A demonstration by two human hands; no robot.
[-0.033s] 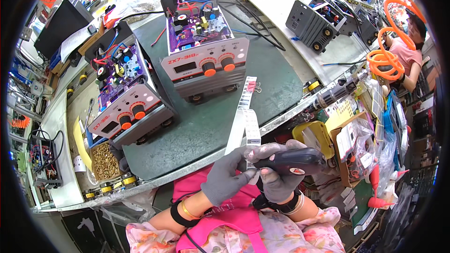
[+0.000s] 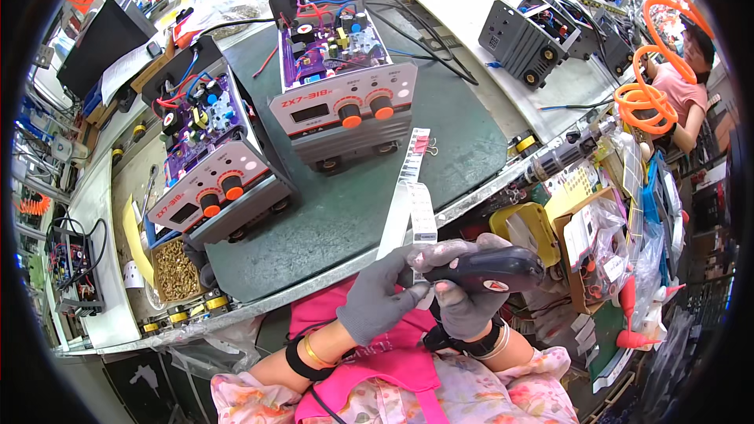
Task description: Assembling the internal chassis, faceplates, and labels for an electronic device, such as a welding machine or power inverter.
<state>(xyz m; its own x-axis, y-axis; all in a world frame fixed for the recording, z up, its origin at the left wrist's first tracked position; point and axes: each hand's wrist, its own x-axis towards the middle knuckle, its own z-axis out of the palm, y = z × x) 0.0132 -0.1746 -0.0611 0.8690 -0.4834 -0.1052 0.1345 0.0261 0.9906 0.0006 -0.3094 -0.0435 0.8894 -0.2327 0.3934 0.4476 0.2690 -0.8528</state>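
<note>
In a grey glove, my left hand [image 2: 379, 298] pinches the near end of a white label strip [image 2: 422, 212], its fingers closed. My right hand [image 2: 465, 312], gloved in grey with bare fingertips showing, grips a black rounded handheld device [image 2: 506, 267] that has a small red-and-white sticker. The device's narrow end meets the strip beside my left fingers; whether they touch is hidden. From there the strip runs up over the bench edge to a pink binder clip [image 2: 425, 145]. Beyond stand an open-topped machine [image 2: 345, 106] with a purple circuit board and, left of it, a similar one [image 2: 208, 200].
Both machines rest on a dark green mat [image 2: 314, 247]. A box of brass pieces [image 2: 177, 271] sits at the left bench edge. Right are a yellow bin [image 2: 530, 228], a grey machine [image 2: 522, 39], a coiled orange hose [image 2: 644, 106] and another person [image 2: 685, 98].
</note>
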